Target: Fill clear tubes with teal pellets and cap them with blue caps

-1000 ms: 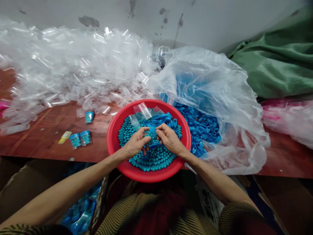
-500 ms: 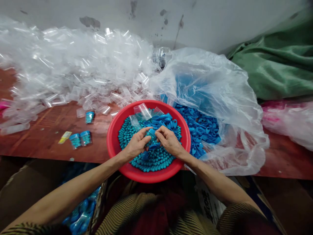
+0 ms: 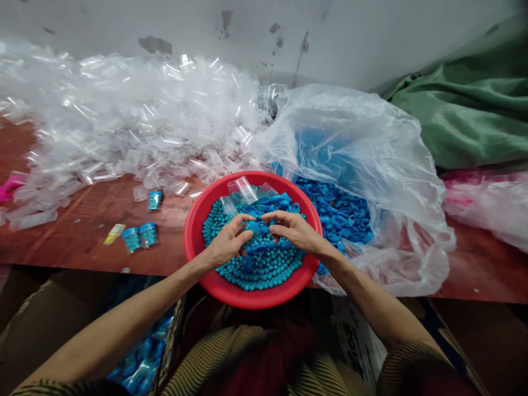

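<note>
The left grip pinches a blue piece; the right grip, partly open, is just beside it, above a red basin at the table edge, before a stained wall.

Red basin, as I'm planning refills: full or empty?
Partly full: the red basin holds teal beads, blue pieces and clear containers, its sides partly bare.

One red basin, three blue-capped containers on the table, one yellow slip, uncountable turquoise beads
</note>
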A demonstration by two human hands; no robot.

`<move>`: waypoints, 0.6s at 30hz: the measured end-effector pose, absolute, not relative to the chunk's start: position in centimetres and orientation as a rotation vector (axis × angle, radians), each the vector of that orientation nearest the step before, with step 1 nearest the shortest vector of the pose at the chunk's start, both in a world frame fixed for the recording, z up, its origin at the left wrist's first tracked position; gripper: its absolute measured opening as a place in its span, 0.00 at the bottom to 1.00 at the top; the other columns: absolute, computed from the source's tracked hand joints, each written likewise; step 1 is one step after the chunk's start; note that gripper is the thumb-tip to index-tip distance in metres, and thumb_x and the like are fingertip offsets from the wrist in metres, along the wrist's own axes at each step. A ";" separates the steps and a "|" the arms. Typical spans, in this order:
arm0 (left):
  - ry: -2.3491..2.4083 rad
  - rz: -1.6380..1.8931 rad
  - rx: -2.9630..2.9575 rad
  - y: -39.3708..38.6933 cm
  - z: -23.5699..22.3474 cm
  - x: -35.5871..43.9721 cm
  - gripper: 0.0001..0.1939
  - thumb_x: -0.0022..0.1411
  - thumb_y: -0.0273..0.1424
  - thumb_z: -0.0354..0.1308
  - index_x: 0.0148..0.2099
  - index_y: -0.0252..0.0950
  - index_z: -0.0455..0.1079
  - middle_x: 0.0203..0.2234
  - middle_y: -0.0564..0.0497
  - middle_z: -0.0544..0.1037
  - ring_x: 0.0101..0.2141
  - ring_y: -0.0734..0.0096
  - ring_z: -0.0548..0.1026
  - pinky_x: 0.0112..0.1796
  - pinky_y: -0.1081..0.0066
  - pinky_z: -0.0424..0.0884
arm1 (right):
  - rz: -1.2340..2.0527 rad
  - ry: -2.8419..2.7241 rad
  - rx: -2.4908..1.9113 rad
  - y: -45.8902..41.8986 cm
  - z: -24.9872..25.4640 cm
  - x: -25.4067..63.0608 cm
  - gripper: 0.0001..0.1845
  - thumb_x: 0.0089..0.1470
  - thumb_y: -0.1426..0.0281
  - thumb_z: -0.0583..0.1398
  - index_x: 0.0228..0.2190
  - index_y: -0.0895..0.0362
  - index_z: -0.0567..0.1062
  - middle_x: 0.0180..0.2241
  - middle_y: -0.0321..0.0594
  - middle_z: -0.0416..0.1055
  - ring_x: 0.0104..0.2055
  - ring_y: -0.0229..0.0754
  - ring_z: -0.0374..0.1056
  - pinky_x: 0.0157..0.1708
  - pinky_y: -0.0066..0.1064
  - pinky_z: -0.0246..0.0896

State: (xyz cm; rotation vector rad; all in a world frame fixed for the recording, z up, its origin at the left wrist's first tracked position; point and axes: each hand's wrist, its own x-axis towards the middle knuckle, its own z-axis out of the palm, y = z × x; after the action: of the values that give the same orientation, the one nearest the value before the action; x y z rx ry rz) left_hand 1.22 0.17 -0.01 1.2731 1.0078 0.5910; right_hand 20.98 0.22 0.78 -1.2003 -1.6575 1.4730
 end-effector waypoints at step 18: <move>0.972 0.870 1.274 -1.0 -0.4 2.6 0.22 0.55 0.34 0.57 0.51 0.33 0.61 0.28 0.54 0.70 0.28 0.75 0.66 0.33 0.74 0.64 | 0.378 -2.420 -1.567 -3.2 0.9 16.3 0.46 0.52 0.53 0.55 0.62 0.67 0.45 0.47 0.60 0.63 0.40 0.54 0.69 0.32 0.41 0.68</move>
State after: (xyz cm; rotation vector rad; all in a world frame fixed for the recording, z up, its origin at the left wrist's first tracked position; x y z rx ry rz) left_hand 2.60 -0.98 -0.41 1.2736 0.9718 0.8704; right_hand 16.33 -3.18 0.94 -1.5675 -2.4199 0.3781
